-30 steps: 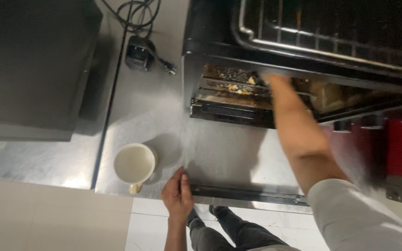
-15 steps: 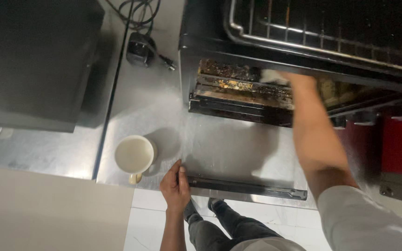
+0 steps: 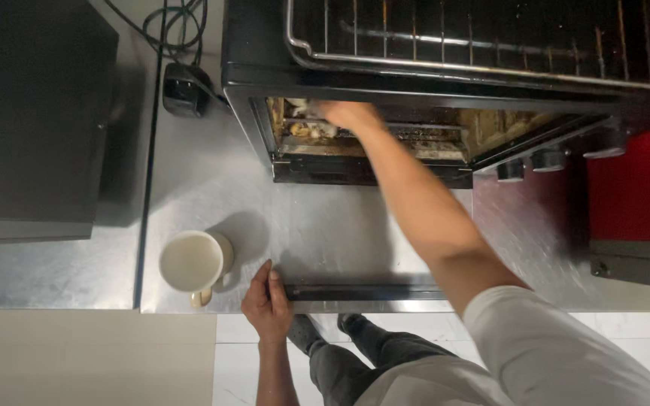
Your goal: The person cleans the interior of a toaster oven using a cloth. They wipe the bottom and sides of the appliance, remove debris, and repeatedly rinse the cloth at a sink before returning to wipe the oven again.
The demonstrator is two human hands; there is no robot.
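Your left hand [image 3: 267, 301] rests flat, fingers open, on the oven door [image 3: 340, 233]; your right hand [image 3: 349, 114] reaches inside the oven [image 3: 445, 83], its grip indiscernible.

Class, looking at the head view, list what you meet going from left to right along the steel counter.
Dark box appliance → black power adapter → white mug → left hand → open toaster oven → red appliance.

Brushed steel countertop [image 3: 205, 188] beneath the left hand [image 3: 266, 303]: matt sheen, fine scuffs. Oven door [image 3: 355, 248] beside that hand: smooth, reflective glass with metal handle. Just left of it, a glossy ceramic mug [image 3: 189, 262]. Above the right hand [image 3: 347, 114], a bright metal wire rack [image 3: 475, 45]; around it, a crusted, rough-stained oven interior [image 3: 490, 128].
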